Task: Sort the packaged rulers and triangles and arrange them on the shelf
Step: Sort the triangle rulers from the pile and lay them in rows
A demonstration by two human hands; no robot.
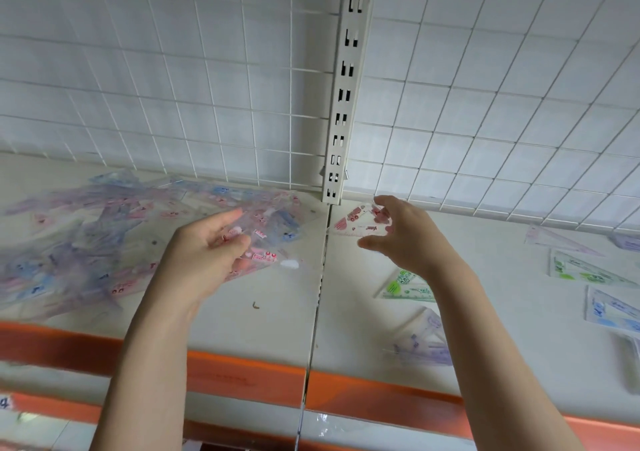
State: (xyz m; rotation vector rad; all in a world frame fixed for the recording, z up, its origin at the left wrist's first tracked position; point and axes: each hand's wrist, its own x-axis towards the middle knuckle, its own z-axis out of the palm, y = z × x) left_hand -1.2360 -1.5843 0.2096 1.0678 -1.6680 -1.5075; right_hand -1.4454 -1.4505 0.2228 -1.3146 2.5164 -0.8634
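A jumbled pile of clear packaged rulers and triangles [86, 235], printed in pink, blue and purple, covers the left shelf bay. My left hand [201, 253] pinches a clear pink-printed packet [266, 249] between thumb and fingers at the pile's right edge. My right hand [412, 239] curls thumb and fingers round a pink-printed triangle [356, 220], low over the back of the right bay beside the upright post. Spread singly on the right bay lie a green triangle [405, 286], a purple triangle [426, 343] and a blue triangle [613, 308].
The white shelf [242, 329] has an orange front strip [242, 378]. A slotted upright post [341, 104] splits the two bays, and a white wire grid [173, 86] backs them. More packets [585, 272] lie at the far right. A small brown scrap [256, 305] sits near the seam.
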